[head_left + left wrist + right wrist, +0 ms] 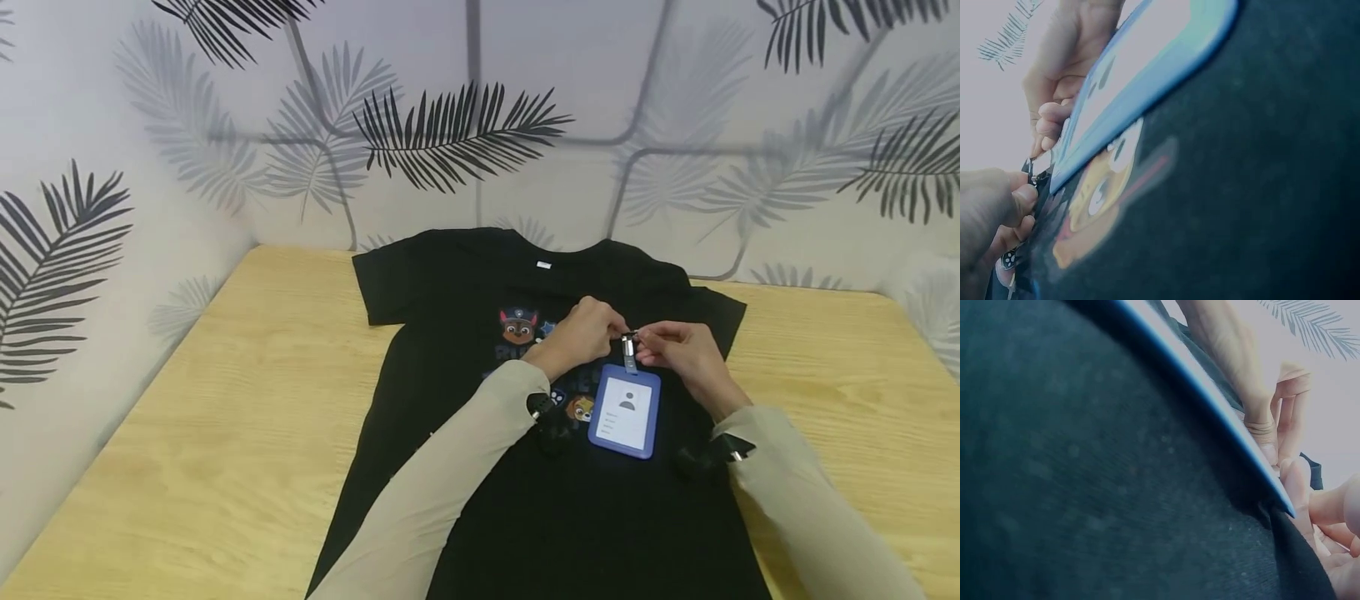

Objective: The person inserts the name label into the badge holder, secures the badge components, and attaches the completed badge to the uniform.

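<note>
A black T-shirt [450, 400] with cartoon dog prints lies spread on the table, its neck towards the wall. On its chest rests a blue ID badge holder [657, 417] with a white card; its metal clip [628, 346] and clear strap point to the collar. My left hand [585, 335] pinches a bit of the black cloth beside the clip, between thumb and forefinger. From the other side, my right hand [681, 354] pinches the clip. Both sets of fingertips nearly meet in the left wrist view, by the holder's edge [1166, 81]. Whether the clip bites the cloth is hidden.
The wooden table [247, 400] extends on both sides of the shirt. A wall [525, 100] with dark leaf patterns stands behind it and at the left. Dark wrist-worn devices sit at both sleeve cuffs.
</note>
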A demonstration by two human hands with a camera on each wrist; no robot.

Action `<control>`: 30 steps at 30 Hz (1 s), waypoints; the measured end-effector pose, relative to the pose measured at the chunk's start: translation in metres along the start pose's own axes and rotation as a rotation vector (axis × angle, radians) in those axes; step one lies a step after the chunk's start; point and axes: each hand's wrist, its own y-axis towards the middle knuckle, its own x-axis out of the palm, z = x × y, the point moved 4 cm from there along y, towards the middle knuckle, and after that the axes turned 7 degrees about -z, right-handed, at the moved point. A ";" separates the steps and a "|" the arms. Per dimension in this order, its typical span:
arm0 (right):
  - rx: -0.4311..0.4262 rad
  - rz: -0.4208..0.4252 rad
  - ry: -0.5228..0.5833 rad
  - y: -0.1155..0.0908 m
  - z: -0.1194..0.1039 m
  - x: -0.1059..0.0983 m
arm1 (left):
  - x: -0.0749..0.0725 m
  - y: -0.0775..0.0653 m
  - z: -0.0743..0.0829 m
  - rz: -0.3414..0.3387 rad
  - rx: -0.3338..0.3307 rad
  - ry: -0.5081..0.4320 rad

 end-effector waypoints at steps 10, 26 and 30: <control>0.000 0.009 -0.027 0.000 0.002 0.000 | 0.002 0.000 -0.001 0.017 -0.015 -0.043; -0.057 0.084 -0.524 0.002 -0.012 0.001 | 0.000 -0.016 -0.003 -0.073 0.002 -0.094; -0.090 0.072 -0.557 0.003 -0.015 0.002 | -0.005 -0.023 0.001 -0.139 0.024 -0.041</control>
